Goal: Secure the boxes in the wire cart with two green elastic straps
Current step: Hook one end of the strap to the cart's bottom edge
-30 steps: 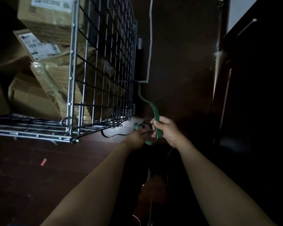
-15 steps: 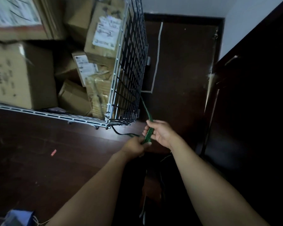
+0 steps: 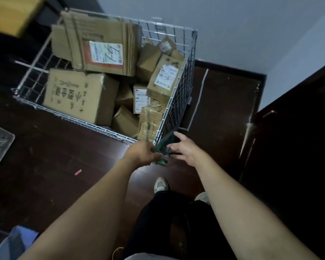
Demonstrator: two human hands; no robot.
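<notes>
View: head, looking down.
Left grip (image 3: 141, 153): clenched round the green strap (image 3: 160, 147); a bunched part of the strap is seen just below the knuckles.
Right grip (image 3: 186, 149): released, with the fingers spread and fairly straight and the thumb raised. The fingertips (image 3: 170, 147) are placed just beside the strap; whether it is touched cannot be told.
Green strap: held between the two grips, slanted against the near right corner of the wire cart (image 3: 179, 98). It is blurred, and its ends cannot be made out.
Wire cart: stood on the dark floor (image 3: 54, 156), near the pale wall.
Boxes (image 3: 77, 94): piled inside the cart; cardboard, several labelled and some tilted. The largest is laid at the near left side.
Floor: a small red scrap (image 3: 78, 172) is seen left of the grips, and a shoe (image 3: 160, 184) below them.
</notes>
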